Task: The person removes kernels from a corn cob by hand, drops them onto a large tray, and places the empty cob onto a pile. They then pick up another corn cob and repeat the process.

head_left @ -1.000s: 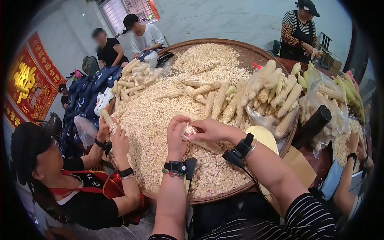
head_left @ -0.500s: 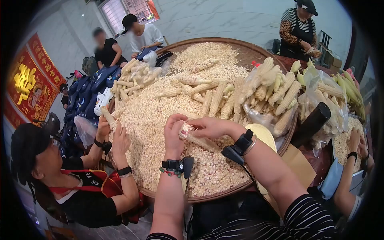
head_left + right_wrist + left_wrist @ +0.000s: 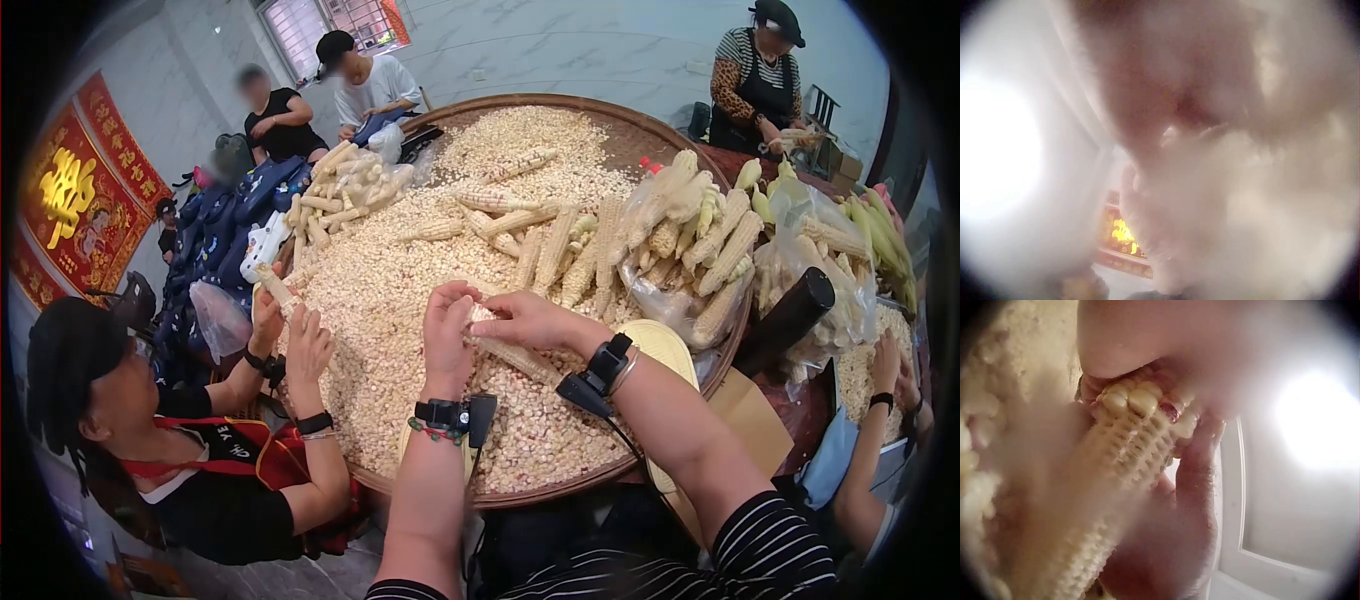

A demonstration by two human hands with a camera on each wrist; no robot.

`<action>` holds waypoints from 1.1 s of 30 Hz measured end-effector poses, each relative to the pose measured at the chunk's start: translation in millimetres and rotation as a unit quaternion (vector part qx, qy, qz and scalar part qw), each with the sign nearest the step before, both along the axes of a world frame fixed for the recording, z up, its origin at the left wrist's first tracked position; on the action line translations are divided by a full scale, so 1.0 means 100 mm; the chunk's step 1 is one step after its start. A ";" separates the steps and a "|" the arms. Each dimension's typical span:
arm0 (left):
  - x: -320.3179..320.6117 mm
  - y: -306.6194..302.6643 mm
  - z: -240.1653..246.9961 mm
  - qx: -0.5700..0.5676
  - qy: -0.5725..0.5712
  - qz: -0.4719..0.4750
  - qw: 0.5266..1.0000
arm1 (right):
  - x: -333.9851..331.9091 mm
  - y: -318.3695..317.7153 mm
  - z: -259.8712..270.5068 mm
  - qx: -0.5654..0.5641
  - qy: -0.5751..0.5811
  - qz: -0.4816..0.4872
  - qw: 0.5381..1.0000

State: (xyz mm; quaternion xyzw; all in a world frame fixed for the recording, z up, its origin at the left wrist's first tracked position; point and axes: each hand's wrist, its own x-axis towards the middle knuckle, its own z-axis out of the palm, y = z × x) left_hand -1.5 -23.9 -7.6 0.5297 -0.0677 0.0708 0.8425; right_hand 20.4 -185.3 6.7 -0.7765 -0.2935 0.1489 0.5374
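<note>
Two-handed work over a broad, round tray (image 3: 650,140) of loose kernels (image 3: 540,440). A partly stripped corn cob (image 3: 515,358) is held above the kernels near the tray's close edge, slanting down toward the right. Its upper end is gripped by the left hand (image 3: 450,335), the fingers being curled about it; the same end is pinched by the right hand (image 3: 530,320). In the left wrist view, kernels, one of them dark red, are seen remaining around the gripped end, while empty sockets are shown along the shaft below. The right wrist view is largely blurred. Beyond the hands, several cobs (image 3: 550,245) are laid on the kernels; to their right, more are heaped in a clear plastic bag (image 3: 690,310). At the left, another cob (image 3: 278,288) is held by a seated person (image 3: 220,480) in a black cap.
</note>
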 end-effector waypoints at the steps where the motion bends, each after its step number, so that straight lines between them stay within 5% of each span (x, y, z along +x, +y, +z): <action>1: 0.00 -0.01 0.00 0.002 0.000 0.000 1.000 | 0.03 -0.02 -0.02 0.002 0.014 -0.002 1.000; 11: -0.04 -0.02 0.03 0.000 0.054 -0.054 0.997 | 0.12 -0.12 -0.05 0.007 0.022 0.087 0.996; 20: -0.05 -0.04 0.04 0.063 0.033 -0.026 0.997 | 0.05 -0.04 0.01 0.039 0.119 0.011 0.992; 33: -0.03 -0.03 -0.01 0.040 0.026 -0.035 0.998 | 0.10 -0.09 -0.06 0.012 0.071 0.035 0.997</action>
